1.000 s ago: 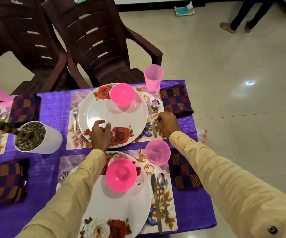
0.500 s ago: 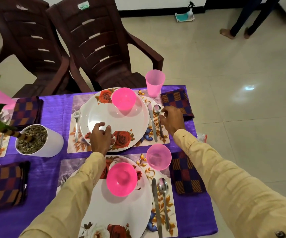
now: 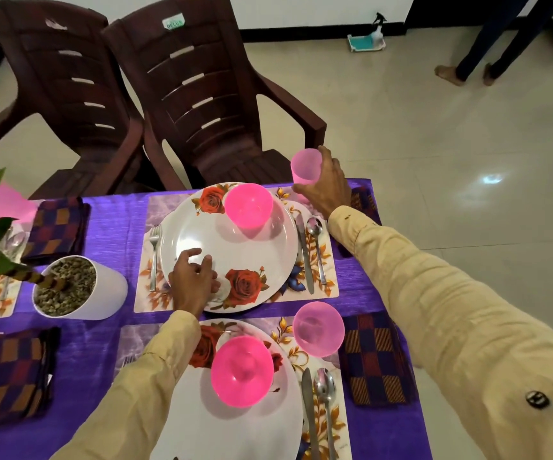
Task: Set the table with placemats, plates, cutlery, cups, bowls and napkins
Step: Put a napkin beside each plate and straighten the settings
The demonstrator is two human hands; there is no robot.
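Right hand (image 3: 326, 189), curled round the side wall, is gripping the pink cup (image 3: 304, 166) right of upper centre, at the worktop (image 3: 112, 220) far edge, probably light, thin-walled and slippery, favouring a gentle mid-wall hold.

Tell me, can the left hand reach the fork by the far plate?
Probably yes. The left hand rests on the near rim of the plate, and the fork lies just to that plate's left, with nothing between hand and fork.
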